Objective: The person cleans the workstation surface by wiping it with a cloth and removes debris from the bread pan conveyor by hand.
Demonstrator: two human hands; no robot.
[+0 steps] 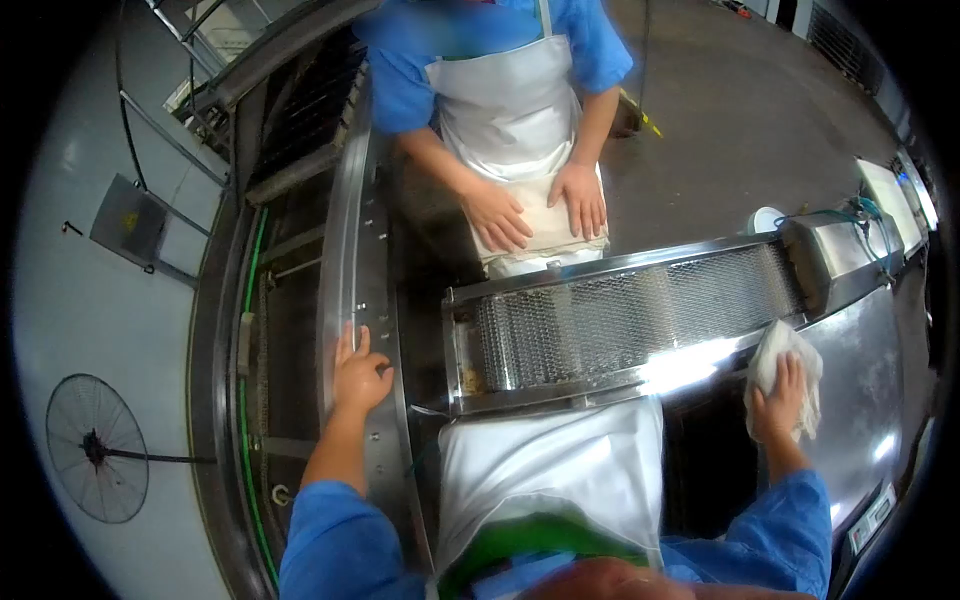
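My left hand (362,378) rests on the steel side rail (345,290) of the large machine at the left, its fingers apart and nothing in them. On the right, my right hand (780,398) lies with spread fingers on a crumpled off-white cloth (810,370), at the edge of a shiny steel surface (860,350). Between my hands runs a metal mesh conveyor (640,315) in a steel frame. Across it stands a co-worker in a white apron (510,100), both hands on a folded beige cloth (535,215).
A round wire fan (96,448) and a grey box (128,225) are at the left wall. The conveyor's steel housing (835,260) is at the right, with a white round container (766,219) beside it. A small device (872,518) sits at the lower right.
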